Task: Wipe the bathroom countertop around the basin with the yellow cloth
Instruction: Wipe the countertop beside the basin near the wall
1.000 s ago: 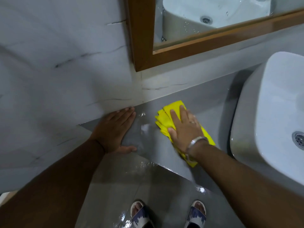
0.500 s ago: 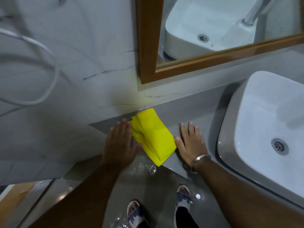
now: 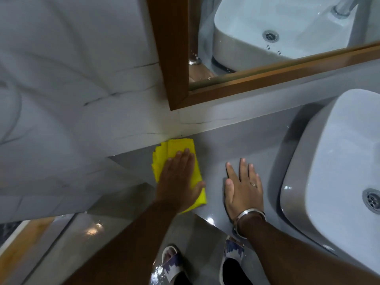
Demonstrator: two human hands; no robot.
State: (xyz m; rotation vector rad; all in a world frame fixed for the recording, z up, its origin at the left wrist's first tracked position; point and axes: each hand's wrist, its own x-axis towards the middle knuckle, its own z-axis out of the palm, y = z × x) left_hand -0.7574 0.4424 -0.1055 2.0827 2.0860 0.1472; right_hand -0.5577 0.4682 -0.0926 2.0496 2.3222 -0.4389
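A folded yellow cloth [image 3: 174, 149] lies at the left end of the grey countertop [image 3: 236, 145], touching the back wall corner. My left hand [image 3: 178, 179] lies flat on the cloth, palm down, covering its near half. To its right, my right hand [image 3: 243, 190] rests flat on the bare countertop, fingers spread, holding nothing; it wears a ring and a metal bangle. The white basin [image 3: 339, 161] stands on the countertop just right of that hand.
A wood-framed mirror [image 3: 170, 58] hangs above the countertop on the marble-patterned wall [image 3: 82, 99]. The countertop's left end stops at the side wall. Below, the wet grey floor [image 3: 92, 231] shows my two sandalled feet [image 3: 171, 262].
The cloth went from under my right hand to lying free, and now sits under my left hand near the wall corner. My right hand has moved right onto the bare countertop.
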